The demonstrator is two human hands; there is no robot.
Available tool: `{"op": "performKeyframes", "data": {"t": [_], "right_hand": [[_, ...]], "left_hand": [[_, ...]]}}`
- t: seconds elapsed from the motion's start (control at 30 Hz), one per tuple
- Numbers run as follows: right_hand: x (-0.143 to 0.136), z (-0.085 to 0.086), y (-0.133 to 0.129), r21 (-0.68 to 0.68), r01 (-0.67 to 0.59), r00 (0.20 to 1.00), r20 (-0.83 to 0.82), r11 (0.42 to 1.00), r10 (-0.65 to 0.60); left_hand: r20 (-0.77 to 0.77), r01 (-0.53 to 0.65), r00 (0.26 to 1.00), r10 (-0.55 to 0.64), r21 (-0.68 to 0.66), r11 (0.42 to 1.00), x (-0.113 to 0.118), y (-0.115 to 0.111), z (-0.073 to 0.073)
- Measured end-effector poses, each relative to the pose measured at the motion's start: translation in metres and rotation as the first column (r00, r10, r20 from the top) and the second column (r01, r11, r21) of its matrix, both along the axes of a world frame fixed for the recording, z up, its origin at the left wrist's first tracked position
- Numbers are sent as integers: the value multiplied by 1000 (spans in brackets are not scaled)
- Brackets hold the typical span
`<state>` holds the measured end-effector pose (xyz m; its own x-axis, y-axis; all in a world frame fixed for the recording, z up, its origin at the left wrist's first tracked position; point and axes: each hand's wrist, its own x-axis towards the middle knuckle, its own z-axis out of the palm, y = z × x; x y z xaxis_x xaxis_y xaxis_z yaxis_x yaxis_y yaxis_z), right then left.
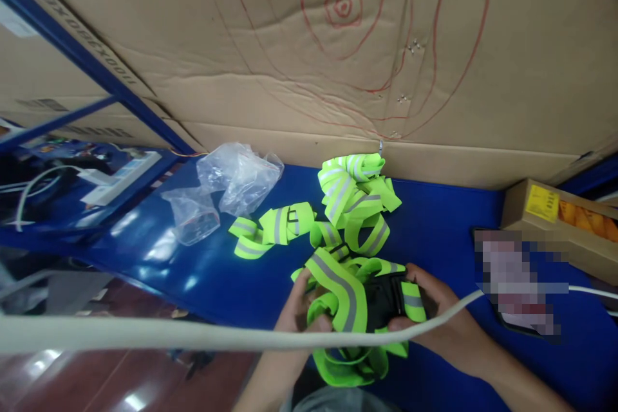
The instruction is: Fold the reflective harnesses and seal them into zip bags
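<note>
Through the curled left hand (293, 312) and pinching right hand (437, 293), I'm holding a loosely looped, seemingly unfinished neon-yellow, grey-striped fabric strap (340, 280) with black plastic buckle (380, 301), 1 folded neon-yellow fabric bundle (277, 225) lying beyond-left.

The straps (342, 286) are grey-striped lime, the buckle (383, 299) black.

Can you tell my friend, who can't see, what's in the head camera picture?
Two hands hold bright yellow-green straps with grey stripes and a black buckle over a blue table. More straps and clear plastic bags lie behind, near cardboard marked with red rings. A white cable crosses in front.
</note>
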<state>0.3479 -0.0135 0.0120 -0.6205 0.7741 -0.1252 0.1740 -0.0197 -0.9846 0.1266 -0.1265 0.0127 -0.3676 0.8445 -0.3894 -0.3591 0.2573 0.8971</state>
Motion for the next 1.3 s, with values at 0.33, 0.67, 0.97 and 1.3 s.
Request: {"op": "performKeyframes", "data": {"t": [0.33, 0.67, 0.97, 1.3], "right_hand": [[-8, 1, -2, 56, 42, 995, 91, 998, -47], [-12, -3, -9, 178, 124, 988, 72, 976, -138], [-15, 3, -19, 248, 117, 985, 91, 962, -144], [-6, -3, -4, -48, 594, 792, -140, 803, -594]], "left_hand": [[-873, 111, 300, 384, 432, 895, -2, 5, 1], [-975, 410, -80, 205, 155, 899, 18, 25, 1], [-945, 470, 70, 320, 314, 825, 15, 22, -11], [-978, 403, 45, 202, 203, 892, -2, 20, -2]]}}
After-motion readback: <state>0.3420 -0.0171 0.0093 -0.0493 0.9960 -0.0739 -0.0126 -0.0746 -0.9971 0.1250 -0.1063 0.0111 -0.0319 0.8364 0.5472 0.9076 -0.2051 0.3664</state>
